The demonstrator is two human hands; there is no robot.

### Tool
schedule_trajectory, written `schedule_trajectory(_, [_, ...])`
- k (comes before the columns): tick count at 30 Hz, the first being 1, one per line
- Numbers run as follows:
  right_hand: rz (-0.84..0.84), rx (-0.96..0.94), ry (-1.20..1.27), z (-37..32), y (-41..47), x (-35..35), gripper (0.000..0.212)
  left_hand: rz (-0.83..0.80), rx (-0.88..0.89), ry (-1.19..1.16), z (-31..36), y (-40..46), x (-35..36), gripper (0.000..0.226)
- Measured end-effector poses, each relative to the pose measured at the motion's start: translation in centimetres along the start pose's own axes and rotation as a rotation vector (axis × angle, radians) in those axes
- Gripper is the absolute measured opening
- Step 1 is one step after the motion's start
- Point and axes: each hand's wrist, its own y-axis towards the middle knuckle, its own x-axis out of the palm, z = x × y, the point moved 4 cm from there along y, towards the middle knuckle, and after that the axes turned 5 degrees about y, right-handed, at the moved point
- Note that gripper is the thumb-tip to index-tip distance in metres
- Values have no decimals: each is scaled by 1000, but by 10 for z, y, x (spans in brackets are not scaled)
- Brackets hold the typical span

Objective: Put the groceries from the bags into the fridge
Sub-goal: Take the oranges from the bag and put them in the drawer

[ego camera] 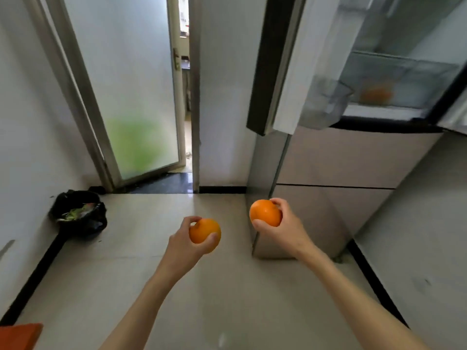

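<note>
Standing on the pale tiled floor [131,261], facing the fridge [336,157]. I am holding one orange in each hand. My left hand [188,242] is curling round the left orange [203,233], thumb across its lower front, fingertips over the top. My right hand [283,226] is gripping the right orange [265,213], fingers over the top and thumb underneath; this one is sitting a little higher and nearer the fridge, in front of its lower drawers. The two oranges are apart, not touching. The fridge door [275,64] is standing open at upper right, its edge dark. Inside, behind a clear drawer front, a blurred orange shape [376,93] is showing; I cannot tell exactly what it is. A clear door bin [326,102] is hanging just beside it. To my left, a black bag [78,214] with green scraps is sitting on the floor against the wall, near a frosted glass door [131,97] standing ajar.
</note>
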Motion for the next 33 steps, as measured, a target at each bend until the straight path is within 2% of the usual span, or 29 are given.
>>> schedule_trajectory(4, [106, 45, -25, 37, -29, -97, 66, -139, 114, -35, 65, -17, 88, 54])
schedule_trajectory(10, [291, 53, -7, 74, -36, -220, 62, -188, 270, -30, 165, 0, 174, 46])
schedule_trajectory(15, [357, 21, 61, 101, -6, -287, 62, -219, 366, 21, 222, 39, 230, 48])
schedule_trajectory(20, [392, -17, 61, 122, 60, -348, 64, -221, 432, 11, 270, 95, 284, 46])
schedule_trajectory(28, [377, -126, 31, 115, 198, -444, 61, -123, 498, -26, 384, 217, 340, 55])
schedule_trajectory(33, [433, -249, -14, 87, 271, -502, 64, 70, 543, -8, 464, 288, 339, 58])
